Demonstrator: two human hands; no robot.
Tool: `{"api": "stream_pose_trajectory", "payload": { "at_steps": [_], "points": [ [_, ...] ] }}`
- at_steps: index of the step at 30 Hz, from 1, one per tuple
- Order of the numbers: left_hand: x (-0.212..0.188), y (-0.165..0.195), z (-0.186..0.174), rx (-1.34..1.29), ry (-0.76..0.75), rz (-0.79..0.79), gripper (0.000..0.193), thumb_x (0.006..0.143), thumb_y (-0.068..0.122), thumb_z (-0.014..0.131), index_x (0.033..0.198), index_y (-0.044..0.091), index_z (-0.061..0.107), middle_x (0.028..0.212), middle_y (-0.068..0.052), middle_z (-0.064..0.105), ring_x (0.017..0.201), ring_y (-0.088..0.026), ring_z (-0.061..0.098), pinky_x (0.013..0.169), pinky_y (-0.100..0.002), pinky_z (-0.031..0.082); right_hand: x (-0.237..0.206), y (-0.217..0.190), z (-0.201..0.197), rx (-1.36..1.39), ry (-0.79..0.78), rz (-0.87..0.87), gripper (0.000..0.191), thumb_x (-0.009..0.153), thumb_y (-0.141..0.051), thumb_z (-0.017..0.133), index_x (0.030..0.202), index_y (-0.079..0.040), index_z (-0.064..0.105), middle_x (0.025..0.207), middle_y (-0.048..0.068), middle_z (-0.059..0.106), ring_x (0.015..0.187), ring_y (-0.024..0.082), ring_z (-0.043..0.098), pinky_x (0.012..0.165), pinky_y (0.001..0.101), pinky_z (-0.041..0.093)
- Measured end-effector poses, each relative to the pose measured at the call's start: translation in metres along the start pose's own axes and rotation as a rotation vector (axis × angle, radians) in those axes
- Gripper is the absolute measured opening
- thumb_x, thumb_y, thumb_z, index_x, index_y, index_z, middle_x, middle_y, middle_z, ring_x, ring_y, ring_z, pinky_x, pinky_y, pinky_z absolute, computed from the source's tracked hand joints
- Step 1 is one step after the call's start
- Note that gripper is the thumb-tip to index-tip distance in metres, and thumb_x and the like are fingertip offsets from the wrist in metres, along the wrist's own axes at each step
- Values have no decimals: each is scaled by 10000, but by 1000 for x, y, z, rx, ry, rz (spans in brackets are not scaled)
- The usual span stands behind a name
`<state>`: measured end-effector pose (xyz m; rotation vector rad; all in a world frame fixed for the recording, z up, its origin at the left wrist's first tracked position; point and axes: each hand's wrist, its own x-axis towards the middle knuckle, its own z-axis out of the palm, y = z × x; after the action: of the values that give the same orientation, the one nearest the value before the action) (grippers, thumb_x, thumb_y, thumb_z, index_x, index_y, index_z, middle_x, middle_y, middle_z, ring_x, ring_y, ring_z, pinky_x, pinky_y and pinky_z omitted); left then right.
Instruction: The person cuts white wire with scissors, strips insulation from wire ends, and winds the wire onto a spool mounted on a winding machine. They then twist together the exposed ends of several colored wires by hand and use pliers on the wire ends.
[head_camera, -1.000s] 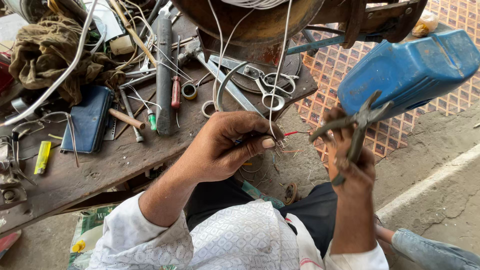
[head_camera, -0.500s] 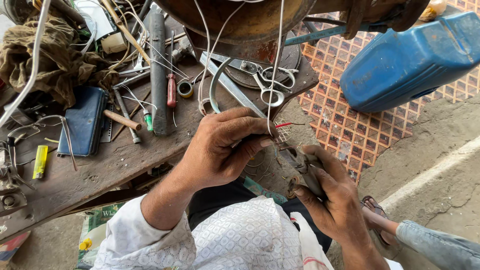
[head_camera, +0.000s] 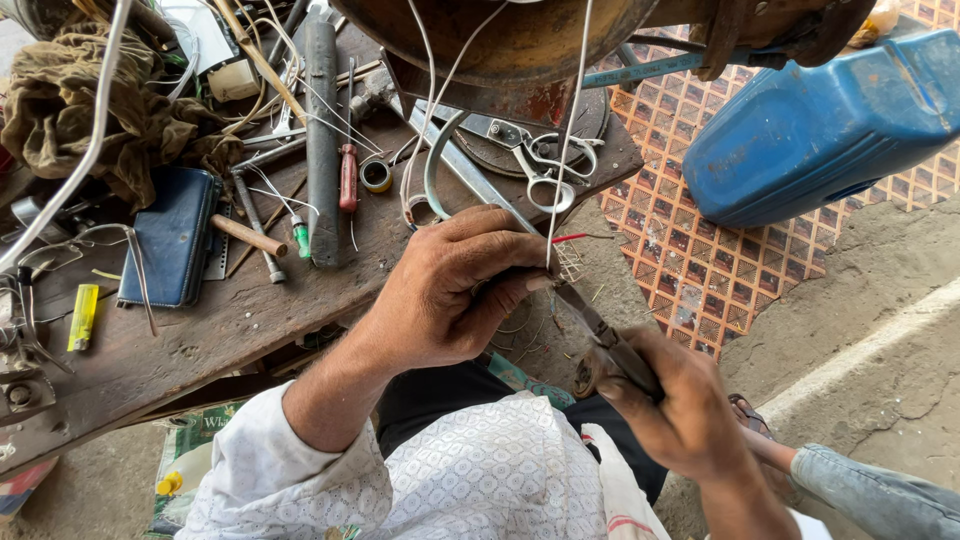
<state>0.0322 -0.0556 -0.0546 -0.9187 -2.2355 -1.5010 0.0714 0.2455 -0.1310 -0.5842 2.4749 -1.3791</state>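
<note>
Cluttered wooden table (head_camera: 230, 320) behind, left hand (head_camera: 450, 295) pinches white wire (head_camera: 565, 150) hanging vertically, right hand (head_camera: 680, 410) closed on pliers (head_camera: 600, 335) angled up-left, tips meeting wire at left fingertips.

The left hand (head_camera: 450, 290) is pinching a thin white wire (head_camera: 567, 150) while the right hand (head_camera: 680, 410) is gripping pliers (head_camera: 600, 335) beside the cluttered desk (head_camera: 230, 320).

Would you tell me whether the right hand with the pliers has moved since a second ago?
Yes. The right hand has dropped from beside the blue canister and brought the pliers down to the wire at the left hand.
</note>
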Motion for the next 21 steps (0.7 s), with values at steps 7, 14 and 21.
{"api": "stream_pose_trajectory", "payload": {
  "at_steps": [7, 14, 21],
  "points": [
    [0, 2, -2, 20, -15, 17, 181, 955, 27, 740, 1122, 55, 673, 953, -82, 640, 861, -260, 669, 734, -361, 529, 14, 7, 3, 587, -273, -81, 1102, 713, -381, 980, 1508, 2, 320, 812, 82, 667, 663, 150, 662, 522, 280, 540],
    [-4, 3, 3, 117, 13, 28, 217, 950, 29, 735, 1153, 57, 663, 966, -88, 643, 890, -284, 650, 770, -379, 534, 22, -23, 10, -563, 477, -564, 616, 838, -217, 750, 1298, -37, 383, 1117, 234, 600, 898, 317, 664, 731, 421, 541],
    [-3, -1, 2, 102, -1, 81, 220, 941, 20, 736, 1143, 56, 657, 917, -83, 608, 843, -283, 610, 748, -400, 494, 17, -7, 3, -478, 364, -574, 453, 1008, -269, 676, 1296, -73, 387, 1159, 183, 679, 882, 227, 702, 762, 355, 555]
  ]
}}
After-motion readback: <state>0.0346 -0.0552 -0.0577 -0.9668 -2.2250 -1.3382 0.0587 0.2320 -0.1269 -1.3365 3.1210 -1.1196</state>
